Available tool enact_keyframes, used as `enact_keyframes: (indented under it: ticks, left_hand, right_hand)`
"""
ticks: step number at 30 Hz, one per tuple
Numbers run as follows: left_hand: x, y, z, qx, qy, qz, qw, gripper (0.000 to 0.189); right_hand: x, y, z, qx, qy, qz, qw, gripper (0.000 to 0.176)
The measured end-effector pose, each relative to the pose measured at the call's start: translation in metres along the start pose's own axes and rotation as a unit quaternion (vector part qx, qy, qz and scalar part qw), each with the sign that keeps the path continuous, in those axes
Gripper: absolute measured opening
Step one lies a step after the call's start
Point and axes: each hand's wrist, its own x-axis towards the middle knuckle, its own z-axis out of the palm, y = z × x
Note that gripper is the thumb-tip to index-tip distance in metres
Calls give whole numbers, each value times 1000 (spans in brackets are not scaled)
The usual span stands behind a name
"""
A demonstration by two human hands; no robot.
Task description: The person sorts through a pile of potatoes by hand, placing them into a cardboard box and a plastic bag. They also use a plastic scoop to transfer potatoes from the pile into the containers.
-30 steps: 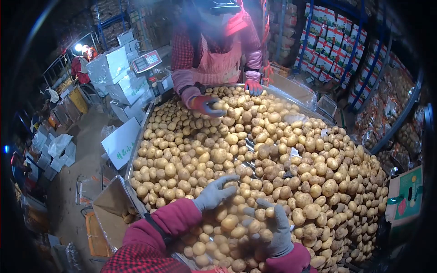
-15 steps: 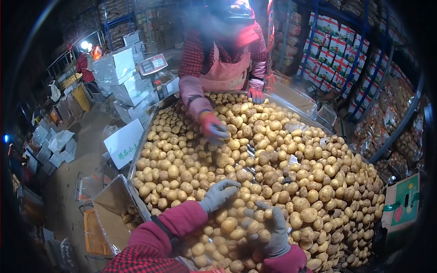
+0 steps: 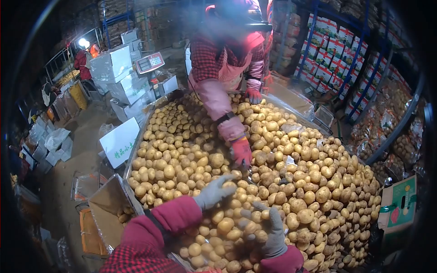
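A broad heap of yellow potatoes (image 3: 314,195) lies in front of me. My left hand (image 3: 215,192), in a grey glove, hangs over the near part of the heap. Its fingers stretch to the right with the thumb apart, and a small potato lies close to the fingertips. Lower right, my right hand (image 3: 274,233) wears a grey glove too. Its fingers are spread and point up and away from me, with potatoes beside the palm; no grip on any of them shows.
Across the heap, a co-worker's red-gloved hand (image 3: 241,151) reaches to the middle, the other resting on the far edge. An open carton (image 3: 109,204) containing potatoes stands at left, a green box (image 3: 400,204) at right. Behind are a scale (image 3: 149,63) and stacked cartons (image 3: 334,52).
The co-worker's reaching hand has come nearer to me and to the right, close to my left hand. My left hand has shifted slightly left; my right hand is nearly the same. The view has shifted slightly.
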Motion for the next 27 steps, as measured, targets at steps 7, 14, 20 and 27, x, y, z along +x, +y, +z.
enact_keyframes:
  ticks: [7,14,20,27]
  left_hand:
    - [119,142,-11,-63,78,184,978,37]
    - [62,21,3,-8,-51,-3,999,40]
    - [24,-15,17,-5,7,-5,1000,46]
    - [26,-22,20,-37,12,-24,999,46]
  right_hand:
    - [2,2,-5,-4,-27,1,1000,74]
    - [-2,0,3,-2,0,-2,1000,82]
    - [-2,2,9,-2,-1,-8,1000,70]
    - [-1,4,2,39,-5,8,999,75]
